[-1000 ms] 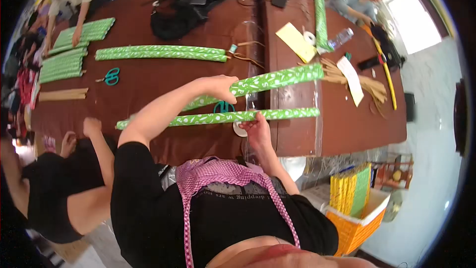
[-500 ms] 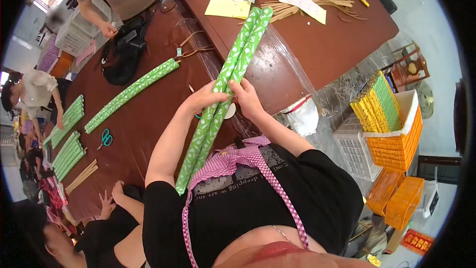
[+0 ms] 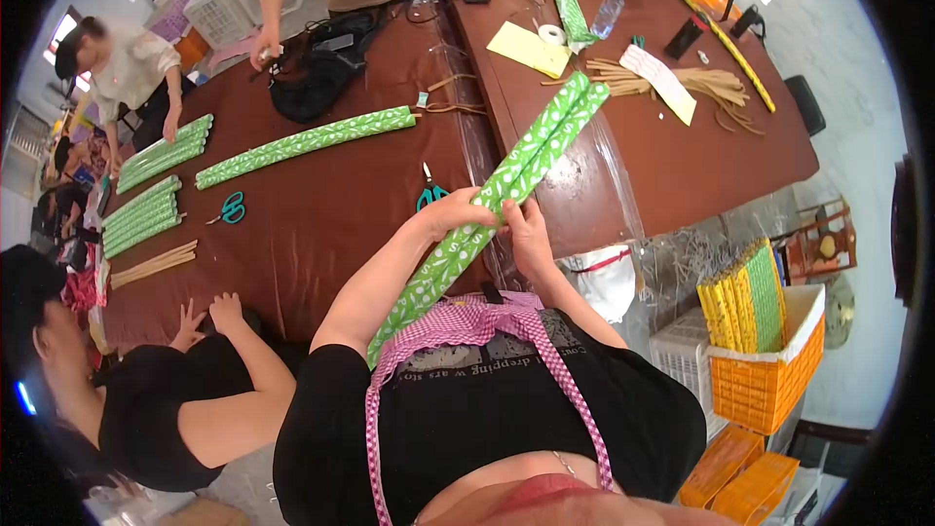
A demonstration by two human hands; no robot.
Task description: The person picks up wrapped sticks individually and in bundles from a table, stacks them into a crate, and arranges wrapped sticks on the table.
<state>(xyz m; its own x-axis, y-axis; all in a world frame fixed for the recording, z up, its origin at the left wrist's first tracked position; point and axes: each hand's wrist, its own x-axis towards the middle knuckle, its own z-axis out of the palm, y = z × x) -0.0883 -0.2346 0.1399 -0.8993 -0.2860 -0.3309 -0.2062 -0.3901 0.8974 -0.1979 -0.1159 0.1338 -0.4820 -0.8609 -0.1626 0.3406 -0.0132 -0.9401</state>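
Two long green rolls [image 3: 541,151] with a white leaf-like print, seemingly wrapping paper, lie side by side and slant from my chest over the table. My left hand [image 3: 458,214] is closed around them near the middle. Beside it, my right hand [image 3: 527,234] grips the same pair from the other side, thumb on top. Just behind my left hand lie teal-handled scissors [image 3: 431,197], partly hidden by it. Further left, another long green roll [image 3: 307,144] rests on the brown tabletop [image 3: 321,224].
Green roll bundles [image 3: 144,216], sticks [image 3: 156,263] and other scissors [image 3: 230,208] lie left. Across the table are brown strips [image 3: 716,88], tape [image 3: 551,34] and a bottle [image 3: 608,14]. Co-workers stand far and left. An orange basket [image 3: 765,390] of rolls stands right.
The view has turned, shifting the table in frame. The two rolls now lean further right, still in both hands. Scissors by my left hand now show more fully.
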